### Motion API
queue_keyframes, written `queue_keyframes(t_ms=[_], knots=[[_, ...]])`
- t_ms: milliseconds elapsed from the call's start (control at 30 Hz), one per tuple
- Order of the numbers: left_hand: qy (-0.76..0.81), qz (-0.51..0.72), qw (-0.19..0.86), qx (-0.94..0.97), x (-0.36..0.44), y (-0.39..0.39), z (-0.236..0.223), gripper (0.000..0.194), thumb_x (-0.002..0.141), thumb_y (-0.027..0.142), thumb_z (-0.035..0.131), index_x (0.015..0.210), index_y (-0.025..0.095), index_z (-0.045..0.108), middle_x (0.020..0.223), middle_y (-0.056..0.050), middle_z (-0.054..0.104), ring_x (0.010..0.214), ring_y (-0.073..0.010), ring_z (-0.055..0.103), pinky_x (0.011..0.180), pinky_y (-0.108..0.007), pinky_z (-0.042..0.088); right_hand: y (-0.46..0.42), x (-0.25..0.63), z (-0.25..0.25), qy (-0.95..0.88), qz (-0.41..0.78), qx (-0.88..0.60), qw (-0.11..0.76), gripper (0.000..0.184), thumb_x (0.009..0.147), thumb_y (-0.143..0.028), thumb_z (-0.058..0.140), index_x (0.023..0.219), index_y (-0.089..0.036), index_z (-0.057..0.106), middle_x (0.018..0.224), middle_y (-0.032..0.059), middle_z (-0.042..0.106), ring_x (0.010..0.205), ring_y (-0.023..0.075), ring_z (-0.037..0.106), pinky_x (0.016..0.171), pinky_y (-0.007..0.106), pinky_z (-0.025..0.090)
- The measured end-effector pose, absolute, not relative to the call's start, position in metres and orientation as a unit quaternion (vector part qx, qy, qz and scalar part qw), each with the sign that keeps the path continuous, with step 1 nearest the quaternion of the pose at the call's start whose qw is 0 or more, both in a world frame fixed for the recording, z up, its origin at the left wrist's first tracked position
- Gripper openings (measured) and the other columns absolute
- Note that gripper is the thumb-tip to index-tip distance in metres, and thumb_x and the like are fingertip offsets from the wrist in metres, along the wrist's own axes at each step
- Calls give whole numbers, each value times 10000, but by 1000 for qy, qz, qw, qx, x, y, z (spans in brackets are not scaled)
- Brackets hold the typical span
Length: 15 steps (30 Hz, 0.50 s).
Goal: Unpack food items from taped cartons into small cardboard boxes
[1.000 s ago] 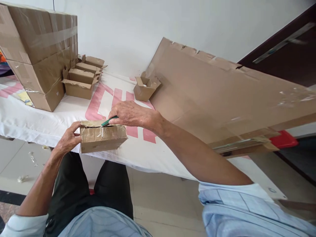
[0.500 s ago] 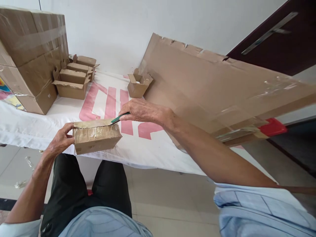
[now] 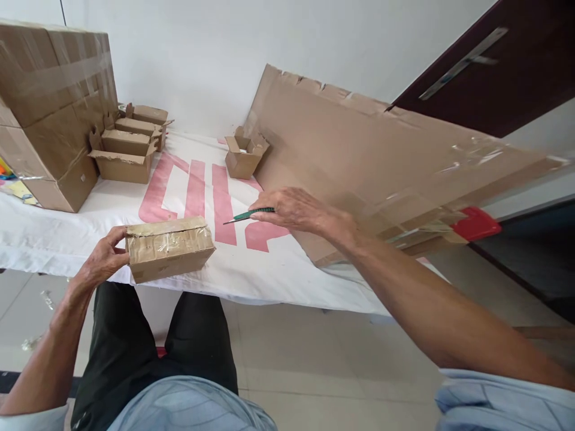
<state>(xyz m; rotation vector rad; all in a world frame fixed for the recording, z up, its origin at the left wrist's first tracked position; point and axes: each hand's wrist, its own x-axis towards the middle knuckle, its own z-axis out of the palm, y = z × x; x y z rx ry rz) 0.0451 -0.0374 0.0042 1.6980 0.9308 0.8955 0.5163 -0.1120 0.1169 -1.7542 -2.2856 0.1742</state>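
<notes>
A small brown cardboard box (image 3: pixel 173 254) with clear tape on its top lies at the front edge of the cloth-covered table. My left hand (image 3: pixel 105 256) grips its left end, fingers closed against the cardboard. Along the top seam runs a dark slit with a rough edge. To the right of the box and apart from it, my right hand (image 3: pixel 290 209) is closed around a green utility knife (image 3: pixel 251 214). The knife's thin blade points left, above the red print on the cloth.
Taped cartons (image 3: pixel 58 96) are stacked at the left, beside a row of small opened boxes (image 3: pixel 123 164). Another opened box (image 3: pixel 245 157) stands near a large cardboard sheet (image 3: pixel 359 161) leaning at the right. A red plastic piece (image 3: pixel 476 224) shows by the sheet's lower edge.
My right hand has drawn the knife away from the box's seam to the right, so the blade is clear of the cardboard. My left hand keeps its hold on the box.
</notes>
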Motion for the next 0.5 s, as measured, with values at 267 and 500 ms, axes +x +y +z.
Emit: queue_keyframes(t_ms=[267,500], knots=[[381,363,485,698,45,-38,7,603,710,535,1038,1216,245,887,1497,-138,721,1403,-417,697,951,-436,745,-130,503,-2,-644,149,-679,321,340,986,-434,646,1158,-214,840,1109,110,833,1006,286,747,887,406,580],[370,342,469,725,45,-40,13,534,773,466,988,1259,278,870,1530,-122,707,1416,-395,672,881,-366,729,-137,468,-63,-572,191,-699,384,357,968,-534,641,1077,-234,801,1000,89,785,978,297,713,890,417,574]])
